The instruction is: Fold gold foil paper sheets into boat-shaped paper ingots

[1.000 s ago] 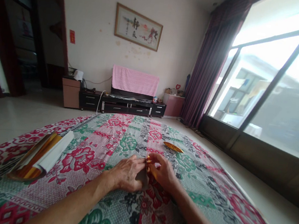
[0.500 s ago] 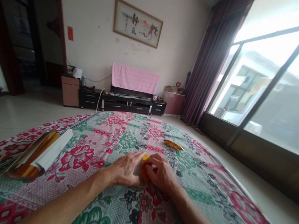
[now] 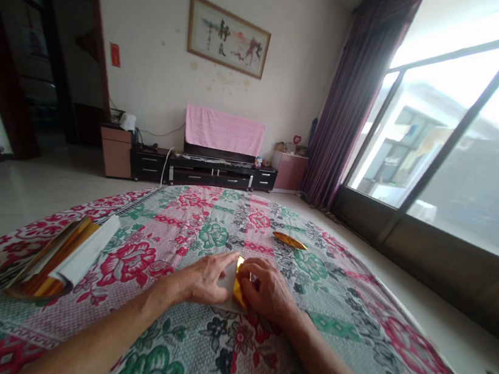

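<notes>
Head view: my left hand (image 3: 211,279) and right hand (image 3: 266,288) grip the gold-and-white sheet (image 3: 241,293) between them; my right fingertips are hidden behind curled knuckles.

White wall (image 3: 149,75) showing stains, framed picture (image 3: 227,36) hanging; pink cloth (image 3: 224,130) covering black cabinet's (image 3: 212,174) top area; daylight entering through window (image 3: 421,142).

Hidden and cut-off parts around the flowered cloth (image 3: 192,339)
On the cloth, the right hand (image 3: 267,289) covers part of the gold sheet (image 3: 240,290); the cloth's near edge is out of view. Beyond it, cabinet-top items (image 3: 294,149) are too small to tell; right of it, the window (image 3: 480,144) is cut off.
</notes>
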### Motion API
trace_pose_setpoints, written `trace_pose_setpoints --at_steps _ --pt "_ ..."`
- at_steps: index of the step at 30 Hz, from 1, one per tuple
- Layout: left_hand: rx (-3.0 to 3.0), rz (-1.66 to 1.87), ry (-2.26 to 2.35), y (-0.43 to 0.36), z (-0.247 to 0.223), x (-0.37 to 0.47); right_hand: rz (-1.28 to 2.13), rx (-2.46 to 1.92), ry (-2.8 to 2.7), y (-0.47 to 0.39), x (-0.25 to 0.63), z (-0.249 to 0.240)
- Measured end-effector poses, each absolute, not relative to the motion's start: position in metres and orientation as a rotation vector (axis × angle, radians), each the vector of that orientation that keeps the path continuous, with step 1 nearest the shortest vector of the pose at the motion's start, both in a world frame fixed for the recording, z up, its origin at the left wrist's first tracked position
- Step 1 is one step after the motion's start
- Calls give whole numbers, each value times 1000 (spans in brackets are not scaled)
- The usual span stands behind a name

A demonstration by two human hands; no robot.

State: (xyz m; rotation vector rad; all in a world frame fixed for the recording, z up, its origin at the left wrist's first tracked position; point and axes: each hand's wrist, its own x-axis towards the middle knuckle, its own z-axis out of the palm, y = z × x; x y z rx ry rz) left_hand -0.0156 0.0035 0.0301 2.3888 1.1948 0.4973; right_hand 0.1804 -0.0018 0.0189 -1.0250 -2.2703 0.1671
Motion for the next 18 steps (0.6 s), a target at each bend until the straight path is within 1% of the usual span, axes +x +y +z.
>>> trace_pose_setpoints --at_steps 18 --pt "2408 528 1174 2 34 -12 184 -917 -2347 -4 179 22"
